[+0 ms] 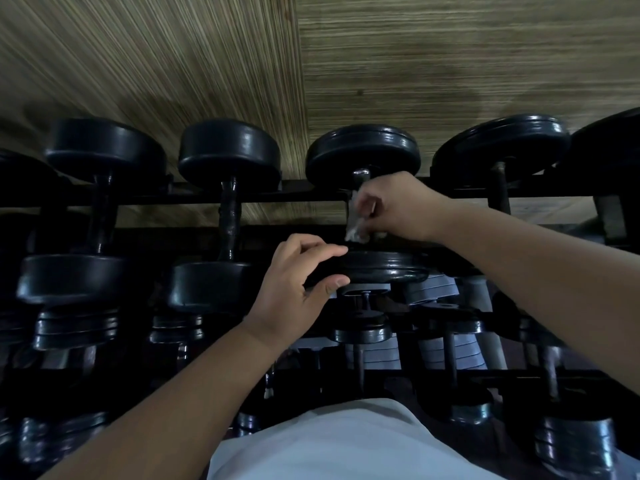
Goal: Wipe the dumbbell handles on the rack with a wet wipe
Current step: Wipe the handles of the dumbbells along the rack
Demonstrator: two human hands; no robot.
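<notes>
Two hands are on one dumbbell [363, 154] in the top row of the rack [294, 195]. The right hand [398, 209] has its grip clenched round a wet wipe [356, 232] wrapped on the handle [362, 175]. The left hand [294, 289] pinches the near plate [388, 266] at its edge, thumb below.

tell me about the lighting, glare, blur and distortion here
Head view: dim overall, lower dumbbells nearly black; small glare spots on the dumbbell plates; wide-angle lens bows the rack rail; right hand and wet wipe fairly sharp, wall grain smears at top left.
</notes>
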